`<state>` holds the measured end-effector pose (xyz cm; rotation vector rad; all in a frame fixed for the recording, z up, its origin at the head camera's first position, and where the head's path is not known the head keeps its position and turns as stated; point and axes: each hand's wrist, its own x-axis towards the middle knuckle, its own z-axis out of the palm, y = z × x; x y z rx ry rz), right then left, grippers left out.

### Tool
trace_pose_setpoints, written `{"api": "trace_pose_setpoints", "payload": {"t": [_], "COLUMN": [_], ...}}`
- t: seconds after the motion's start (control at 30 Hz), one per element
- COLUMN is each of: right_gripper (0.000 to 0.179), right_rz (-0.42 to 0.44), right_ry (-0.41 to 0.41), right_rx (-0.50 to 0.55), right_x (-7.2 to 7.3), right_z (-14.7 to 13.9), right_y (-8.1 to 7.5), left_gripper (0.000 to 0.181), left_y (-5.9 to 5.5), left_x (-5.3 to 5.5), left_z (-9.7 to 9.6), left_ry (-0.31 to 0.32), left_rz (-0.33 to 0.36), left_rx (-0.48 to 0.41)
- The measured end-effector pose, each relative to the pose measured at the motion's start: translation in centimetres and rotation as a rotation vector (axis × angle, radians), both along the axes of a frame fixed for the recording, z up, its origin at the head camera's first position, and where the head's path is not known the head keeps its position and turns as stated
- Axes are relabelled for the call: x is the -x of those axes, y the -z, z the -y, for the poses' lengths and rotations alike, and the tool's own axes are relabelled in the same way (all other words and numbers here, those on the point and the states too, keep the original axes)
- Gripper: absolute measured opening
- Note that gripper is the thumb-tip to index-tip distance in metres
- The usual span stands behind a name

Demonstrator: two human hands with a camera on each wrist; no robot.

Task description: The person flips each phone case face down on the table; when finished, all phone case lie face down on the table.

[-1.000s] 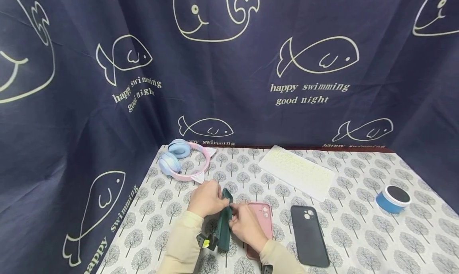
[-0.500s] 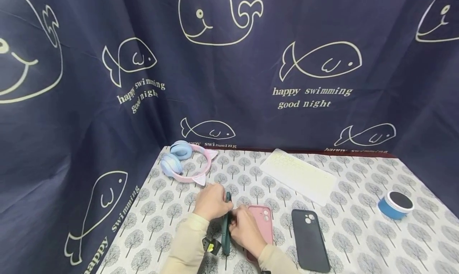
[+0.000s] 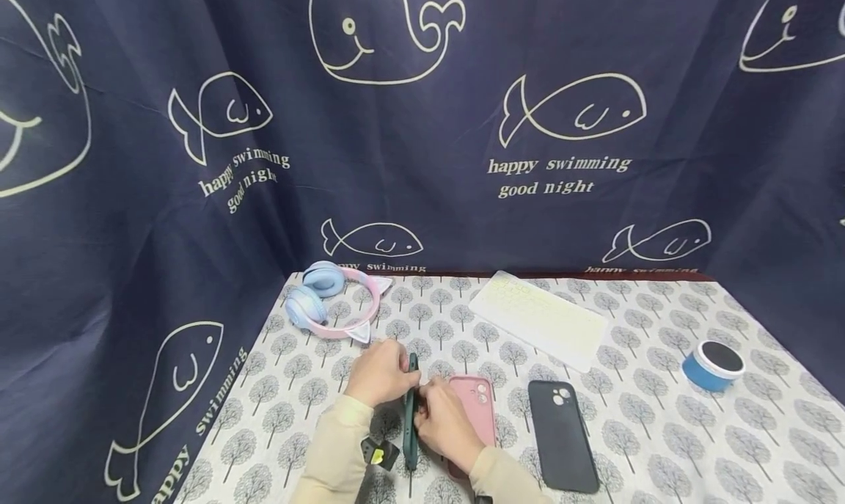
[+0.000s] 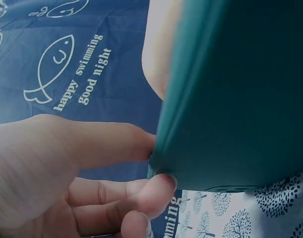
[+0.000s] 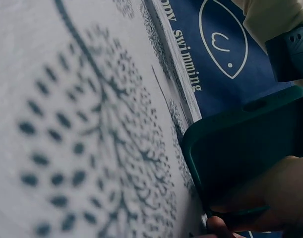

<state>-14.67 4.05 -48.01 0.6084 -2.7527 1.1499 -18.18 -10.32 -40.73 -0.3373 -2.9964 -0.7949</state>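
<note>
Pinching the dark-green, rounded-rectangular, rubbery-looking phone case [image 3: 410, 443] upright with left hand [image 3: 379, 373] and right hand [image 3: 447, 420]; ideally keeping pressure light, even.

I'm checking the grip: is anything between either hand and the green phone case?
Nothing visible is. The left hand pinches the green phone case, and the right hand reaches into its hollow side. The pink case lies off to the right, not between.

Headphones [image 3: 306, 307] lie behind-left of the held phone case [image 3: 410, 434], a keyboard [image 3: 538, 320] behind-right.
</note>
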Motion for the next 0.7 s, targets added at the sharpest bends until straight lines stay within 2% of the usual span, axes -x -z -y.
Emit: {"api": "trace_pose_setpoints", "payload": {"t": [0.13,0.33,0.5,0.7], "right_gripper": [0.02,0.024,0.031,0.039], "right_rz": [0.08,0.2,0.274,0.304], "right_ry": [-0.025,0.002,-0.001,-0.002], "right_rx": [0.044,0.267,0.41,0.423], "right_x": [0.3,1.0,1.0,1.0], "right_z": [-0.4,-1.1,-0.9,-0.6], "right_y": [-0.6,-2.1,-2.4,-2.6], "left_gripper": [0.031,0.025,0.027,0.026], "left_y": [0.2,0.5,0.7,0.9], "left_x": [0.3,0.9,1.1,1.2], "left_z": [0.1,0.7,1.1,1.2], "left_ry": [-0.016,0.03,0.057,0.11], "left_rz": [0.02,0.079,0.133,0.171], "left_rx": [-0.025,-0.166,-0.276,-0.343]}}
